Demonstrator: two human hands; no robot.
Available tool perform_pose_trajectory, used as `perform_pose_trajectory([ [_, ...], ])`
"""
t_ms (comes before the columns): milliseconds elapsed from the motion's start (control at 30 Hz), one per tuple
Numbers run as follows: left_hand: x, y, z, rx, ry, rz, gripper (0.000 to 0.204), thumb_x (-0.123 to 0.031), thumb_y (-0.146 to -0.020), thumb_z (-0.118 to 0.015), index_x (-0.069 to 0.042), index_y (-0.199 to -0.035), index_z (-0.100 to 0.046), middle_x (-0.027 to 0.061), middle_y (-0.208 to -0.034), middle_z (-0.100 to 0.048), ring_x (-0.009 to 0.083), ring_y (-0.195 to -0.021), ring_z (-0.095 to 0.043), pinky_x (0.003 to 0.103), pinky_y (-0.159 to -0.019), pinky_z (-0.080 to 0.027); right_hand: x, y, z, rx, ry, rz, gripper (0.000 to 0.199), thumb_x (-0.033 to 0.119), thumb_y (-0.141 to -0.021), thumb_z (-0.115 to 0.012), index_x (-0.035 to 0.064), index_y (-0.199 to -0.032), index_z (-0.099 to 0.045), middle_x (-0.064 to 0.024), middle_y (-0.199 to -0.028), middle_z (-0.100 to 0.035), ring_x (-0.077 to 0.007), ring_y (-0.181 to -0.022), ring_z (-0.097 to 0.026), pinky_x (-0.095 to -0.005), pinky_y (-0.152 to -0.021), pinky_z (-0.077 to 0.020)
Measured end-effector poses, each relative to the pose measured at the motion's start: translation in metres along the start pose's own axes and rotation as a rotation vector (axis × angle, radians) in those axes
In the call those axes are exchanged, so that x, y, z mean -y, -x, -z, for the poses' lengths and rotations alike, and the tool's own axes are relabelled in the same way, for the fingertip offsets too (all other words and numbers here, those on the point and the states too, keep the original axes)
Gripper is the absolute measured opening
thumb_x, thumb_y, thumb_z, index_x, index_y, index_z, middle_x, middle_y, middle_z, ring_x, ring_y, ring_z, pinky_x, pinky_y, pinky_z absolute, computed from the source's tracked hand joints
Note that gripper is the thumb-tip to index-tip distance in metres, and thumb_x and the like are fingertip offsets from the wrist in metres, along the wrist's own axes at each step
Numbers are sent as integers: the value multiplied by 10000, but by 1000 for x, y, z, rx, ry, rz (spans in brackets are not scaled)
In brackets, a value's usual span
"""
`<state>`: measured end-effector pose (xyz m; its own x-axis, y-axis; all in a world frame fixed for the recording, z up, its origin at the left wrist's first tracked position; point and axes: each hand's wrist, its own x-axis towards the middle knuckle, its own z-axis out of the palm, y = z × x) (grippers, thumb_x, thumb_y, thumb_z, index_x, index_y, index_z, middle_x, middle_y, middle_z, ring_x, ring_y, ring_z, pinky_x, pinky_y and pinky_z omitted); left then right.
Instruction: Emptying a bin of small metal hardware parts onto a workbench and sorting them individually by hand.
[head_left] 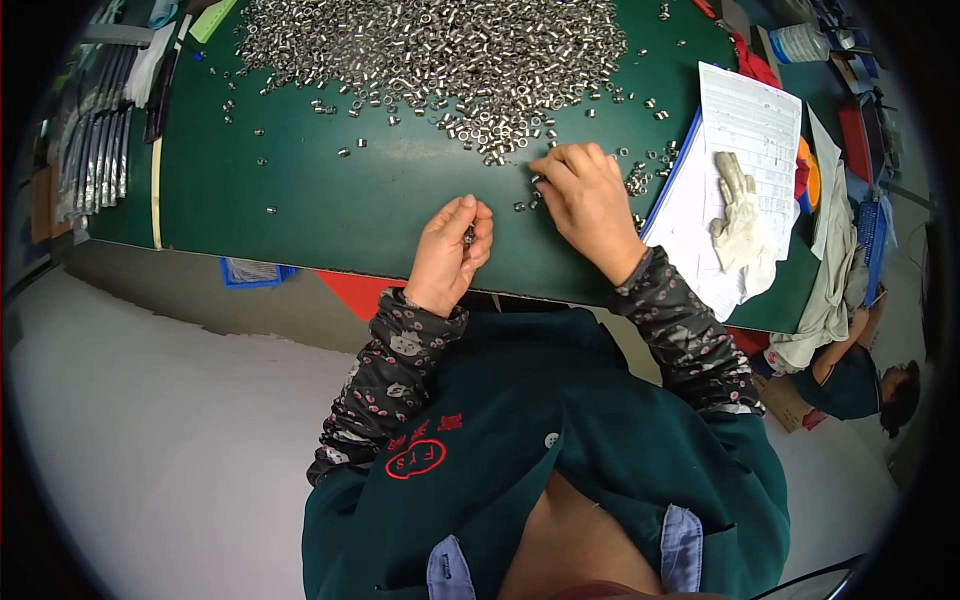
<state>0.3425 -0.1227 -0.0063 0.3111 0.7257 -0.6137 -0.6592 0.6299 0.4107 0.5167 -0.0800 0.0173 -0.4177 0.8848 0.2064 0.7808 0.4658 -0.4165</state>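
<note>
Small shiny metal rings lie in a big pile [430, 50] across the far side of the green table [300, 200]. My left hand [450, 255] is closed near the table's front edge, with a metal ring [469, 237] showing between its curled fingers. Whether more rings sit inside that hand is hidden. To its right, my right hand [590, 205] reaches just below the pile's near tip. Its thumb and forefinger pinch a metal ring [537, 179], partly covered by the fingers. A few loose rings [520, 207] lie beside those fingertips.
Printed sheets [750, 110] and a white glove [738, 215] lie on the right. Loose rings [637, 180] are scattered beside a blue-edged board [672, 170]. Packed plastic bags [95, 150] stand at the left. A blue tray [257, 273] is below the table edge. Another person [850, 375] is at far right.
</note>
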Motion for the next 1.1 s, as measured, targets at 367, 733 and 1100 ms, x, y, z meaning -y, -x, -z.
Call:
perform_pose_trajectory([
  [367,1,-3,1,-15,-17,-19,217,-226,-886,-417,-36,-801,-478,9,-635,-437,56,-467,-366,161,-358,-264,8,-17,-14,-66,5,-50,109,100,-639,-635,77,-674,-534,-46,-676,-479,-220,-696,-462,-325,-603,-353],
  [733,2,-5,1,75,15,35,182,-214,-872,-451,-42,-822,-478,0,-631,-434,48,-472,-361,157,-369,-254,-3,31,37,-11,-245,-247,92,26,-674,-603,24,-747,-548,-94,-704,-529,-260,-661,-526,-321,-577,-425],
  [1100,1,-9,-5,45,-85,58,199,-205,-886,-416,-34,-806,-479,11,-634,-416,53,-477,-343,159,-358,-245,2,88,9,58,-18,-424,154,108,-741,-565,57,-859,-481,-98,-717,-542,-285,-595,-546,-354,-498,-433],
])
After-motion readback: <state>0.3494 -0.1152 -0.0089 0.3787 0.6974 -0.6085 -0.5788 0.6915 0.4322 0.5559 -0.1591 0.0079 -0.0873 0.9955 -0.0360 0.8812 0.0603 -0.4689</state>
